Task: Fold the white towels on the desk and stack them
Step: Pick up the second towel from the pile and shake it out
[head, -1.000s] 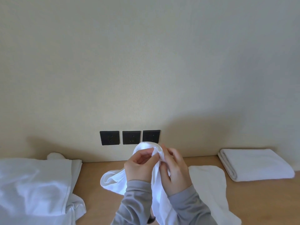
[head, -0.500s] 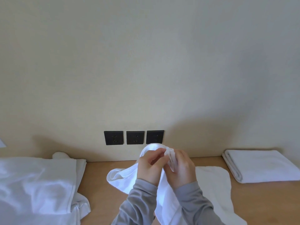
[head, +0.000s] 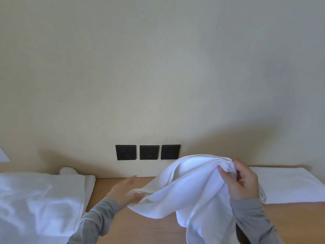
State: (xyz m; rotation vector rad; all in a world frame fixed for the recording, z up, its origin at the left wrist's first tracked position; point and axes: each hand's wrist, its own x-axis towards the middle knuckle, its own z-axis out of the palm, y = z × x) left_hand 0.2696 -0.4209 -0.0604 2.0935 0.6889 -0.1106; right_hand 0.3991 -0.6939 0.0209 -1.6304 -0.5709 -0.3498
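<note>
While our right hand (head: 243, 184) pinches a bunched edge of the white towel (head: 193, 187) in a tight grip, just below and right of the wall sockets (head: 149, 152), our left hand (head: 122, 191), spread flat, touches its lower edge. Soft, light and floppy, we judge; best taken at two corners.

Wooden desk (head: 302, 219): rumpled white linen pile (head: 35, 199) at left end, folded white towel (head: 284, 185) at right end.
</note>
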